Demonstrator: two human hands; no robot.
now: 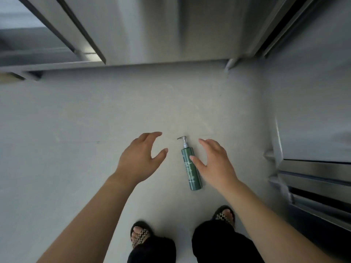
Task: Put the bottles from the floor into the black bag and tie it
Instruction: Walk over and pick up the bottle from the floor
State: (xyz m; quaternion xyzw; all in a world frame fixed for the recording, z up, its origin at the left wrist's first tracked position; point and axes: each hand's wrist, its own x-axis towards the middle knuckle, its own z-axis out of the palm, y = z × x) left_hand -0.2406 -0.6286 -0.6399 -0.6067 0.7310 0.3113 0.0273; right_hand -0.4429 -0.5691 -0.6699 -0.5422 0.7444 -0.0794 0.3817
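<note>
Presently, a green pump bottle (190,168) is seen lying on its side on the pale floor (95,114) at centre frame, its nozzle pointing up-frame. Both hands are held open above it, the left hand (141,158) beside it, the right hand (214,162) partly over its body. Rigid, smooth, probably light plastic is judged; the cylindrical body should be gripped, not the thin pump. No black bag is visible.

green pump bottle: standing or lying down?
Lying down. The green pump bottle rests lengthwise on the floor, pump head pointing away from the person's feet.
</note>
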